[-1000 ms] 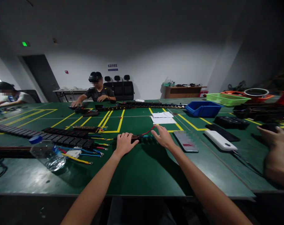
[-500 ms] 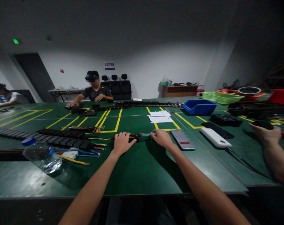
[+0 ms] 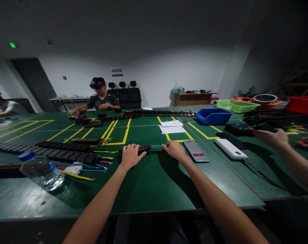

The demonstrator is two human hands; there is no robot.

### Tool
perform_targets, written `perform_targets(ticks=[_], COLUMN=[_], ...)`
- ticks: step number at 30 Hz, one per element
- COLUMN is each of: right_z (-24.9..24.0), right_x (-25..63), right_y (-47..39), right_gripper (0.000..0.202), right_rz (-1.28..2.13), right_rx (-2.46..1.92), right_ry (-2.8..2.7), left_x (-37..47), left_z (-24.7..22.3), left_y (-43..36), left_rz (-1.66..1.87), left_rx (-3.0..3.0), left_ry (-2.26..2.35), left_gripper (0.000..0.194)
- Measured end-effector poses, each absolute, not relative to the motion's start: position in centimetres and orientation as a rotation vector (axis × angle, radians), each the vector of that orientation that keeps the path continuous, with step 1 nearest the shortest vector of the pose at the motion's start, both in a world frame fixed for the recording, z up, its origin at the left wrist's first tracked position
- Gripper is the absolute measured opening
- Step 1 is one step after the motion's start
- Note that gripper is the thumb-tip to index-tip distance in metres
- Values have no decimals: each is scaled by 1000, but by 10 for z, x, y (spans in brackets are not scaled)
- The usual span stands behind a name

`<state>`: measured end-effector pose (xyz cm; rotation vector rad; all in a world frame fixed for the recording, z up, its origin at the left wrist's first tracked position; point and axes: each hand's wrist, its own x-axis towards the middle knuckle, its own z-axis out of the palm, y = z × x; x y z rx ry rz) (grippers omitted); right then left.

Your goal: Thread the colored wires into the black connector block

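R hand (image 3: 175, 150) now pinching wires (image 3: 157, 146), was spread earlier | L hand (image 3: 130, 158) atop blk bundle (image 3: 144, 148), same, grip unclear

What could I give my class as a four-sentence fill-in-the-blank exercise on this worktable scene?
The wearer's right hand touches coloured wires coming from the wire bundle under the ____ hand.
The smartphone lies between the right hand and the ____ power bank.
The water bottle has a ____ cap.
The marked lines on the green worktable are ____.

Missing words: left; white; blue; yellow.
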<state>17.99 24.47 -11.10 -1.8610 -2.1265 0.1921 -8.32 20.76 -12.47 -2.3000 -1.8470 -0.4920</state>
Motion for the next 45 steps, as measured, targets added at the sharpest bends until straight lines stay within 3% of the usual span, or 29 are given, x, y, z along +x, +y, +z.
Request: perform_targets(ticks=[18, 26, 45], right_z=[-103, -97, -105], right_x=[177, 177, 178], right_y=[239, 236, 236], right_gripper=[24, 37, 37], right_rz=[163, 57, 235], right_rx=[-1729, -1904, -1962], right_ry=[-1821, -1861, -2107], left_x=[-81, -80, -80], left_z=[-120, -118, -117], left_y=[204, 204, 203], left_rz=[-472, -454, -457], left_rx=[-2290, -2305, -2292], left_ry=[-1859, -1872, -1865], left_gripper=[63, 62, 63])
